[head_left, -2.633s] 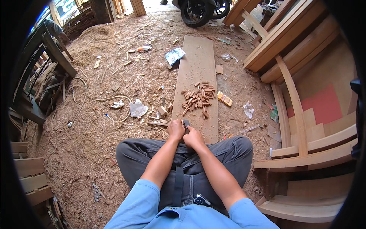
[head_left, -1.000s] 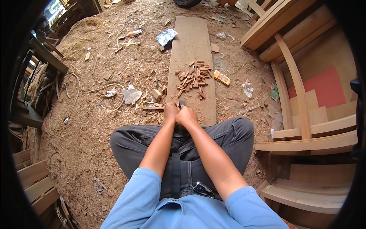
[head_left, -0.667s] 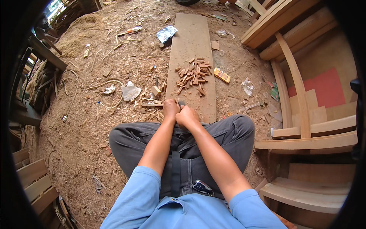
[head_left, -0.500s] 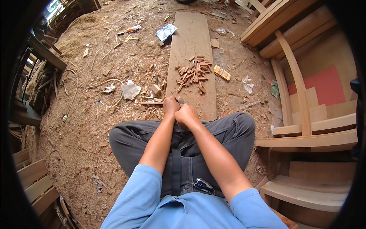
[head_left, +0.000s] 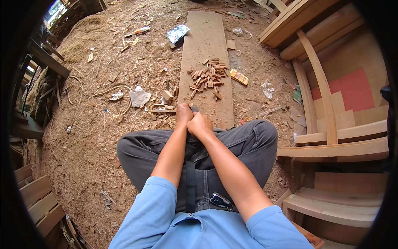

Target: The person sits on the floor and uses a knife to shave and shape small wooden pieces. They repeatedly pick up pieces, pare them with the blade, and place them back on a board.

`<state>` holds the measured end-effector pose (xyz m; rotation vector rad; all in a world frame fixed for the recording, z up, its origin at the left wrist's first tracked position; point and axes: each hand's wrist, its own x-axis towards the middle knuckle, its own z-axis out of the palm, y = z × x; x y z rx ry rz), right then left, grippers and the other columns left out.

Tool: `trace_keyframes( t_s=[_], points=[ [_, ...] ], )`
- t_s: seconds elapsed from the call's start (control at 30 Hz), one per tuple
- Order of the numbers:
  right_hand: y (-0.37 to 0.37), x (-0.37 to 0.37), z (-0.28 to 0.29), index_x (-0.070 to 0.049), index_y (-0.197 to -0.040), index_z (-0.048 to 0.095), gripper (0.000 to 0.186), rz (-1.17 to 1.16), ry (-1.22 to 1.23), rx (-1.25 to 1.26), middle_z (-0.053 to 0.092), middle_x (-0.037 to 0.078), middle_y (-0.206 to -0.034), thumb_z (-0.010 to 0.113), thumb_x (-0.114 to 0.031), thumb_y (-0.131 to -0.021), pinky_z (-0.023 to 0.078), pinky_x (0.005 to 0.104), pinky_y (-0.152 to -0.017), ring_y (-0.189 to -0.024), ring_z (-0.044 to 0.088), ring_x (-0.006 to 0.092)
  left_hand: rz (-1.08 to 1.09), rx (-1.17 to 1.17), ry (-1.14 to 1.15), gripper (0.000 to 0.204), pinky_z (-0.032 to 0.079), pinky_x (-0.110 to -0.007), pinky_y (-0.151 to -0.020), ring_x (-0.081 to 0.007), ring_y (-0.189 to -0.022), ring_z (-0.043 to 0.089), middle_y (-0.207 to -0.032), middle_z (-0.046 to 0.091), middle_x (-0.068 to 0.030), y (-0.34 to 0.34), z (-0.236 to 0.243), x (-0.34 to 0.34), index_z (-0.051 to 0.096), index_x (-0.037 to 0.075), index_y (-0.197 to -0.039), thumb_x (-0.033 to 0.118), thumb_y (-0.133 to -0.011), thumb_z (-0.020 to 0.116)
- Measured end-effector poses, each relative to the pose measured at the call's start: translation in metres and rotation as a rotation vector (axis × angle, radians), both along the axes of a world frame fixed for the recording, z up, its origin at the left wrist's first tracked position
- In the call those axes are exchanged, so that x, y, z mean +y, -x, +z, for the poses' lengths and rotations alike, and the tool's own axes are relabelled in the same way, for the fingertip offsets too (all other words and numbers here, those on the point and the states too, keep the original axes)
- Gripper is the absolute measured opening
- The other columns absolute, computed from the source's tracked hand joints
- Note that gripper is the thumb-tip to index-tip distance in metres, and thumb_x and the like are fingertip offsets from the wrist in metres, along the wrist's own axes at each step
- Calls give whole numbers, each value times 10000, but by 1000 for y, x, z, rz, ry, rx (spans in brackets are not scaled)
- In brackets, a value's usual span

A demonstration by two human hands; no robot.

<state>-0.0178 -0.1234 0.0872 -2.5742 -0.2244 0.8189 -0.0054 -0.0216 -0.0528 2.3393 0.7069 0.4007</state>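
Note:
Both hands are together over my crossed legs, at the near end of a long flat board (head_left: 203,37). My left hand (head_left: 183,114) is closed on a dark grey object (head_left: 194,108), too hidden to name. My right hand (head_left: 200,124) is closed just right of it and nearer to me, against the same object. Beyond them on the board lies a loose pile of small brown wood pieces (head_left: 208,76). Left of the board are a pale wood block (head_left: 167,95) and a thin stick (head_left: 161,111).
Shavings and scraps cover the floor (head_left: 83,162). A cord (head_left: 114,89), crumpled wrappers (head_left: 178,32) and a yellow packet (head_left: 239,77) lie around the board. Wooden furniture frames (head_left: 331,133) crowd the right side; slatted wood (head_left: 39,195) and dark machinery (head_left: 49,62) stand at the left.
The camera has tilted, so the scene sits higher in the picture and most of the wheel has left view. My hands stay together on the grey object with only slight shifts.

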Motion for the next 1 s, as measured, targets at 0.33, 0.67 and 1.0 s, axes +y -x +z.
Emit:
trace_keyframes(
  t_s=[0.33,0.67,1.0],
  points=[
    [0,2,3,-61,-1165,680,348,-16,8,23,671,182,-1216,536,-235,-901,514,413,-967,-1156,636,334,21,21,47,126,558,-460,-759,-414,-802,690,-811,679,-273,-1,2,1,708,-35,-748,74,-688,727],
    [0,1,3,-78,-1188,660,380,13,39,18,662,194,-1218,562,-205,-843,500,422,-975,-1162,621,357,40,112,55,135,563,-431,-786,-375,-819,707,-827,699,-229,-1,7,0,755,34,-805,116,-717,693],
    [1,1,-1,-134,-1325,620,512,-50,-5,31,636,176,-1287,580,-173,-816,481,408,-1008,-1208,604,321,77,126,49,124,565,-428,-798,-374,-824,706,-820,694,-247,-3,6,1,750,27,-789,119,-707,734]
  ],
)
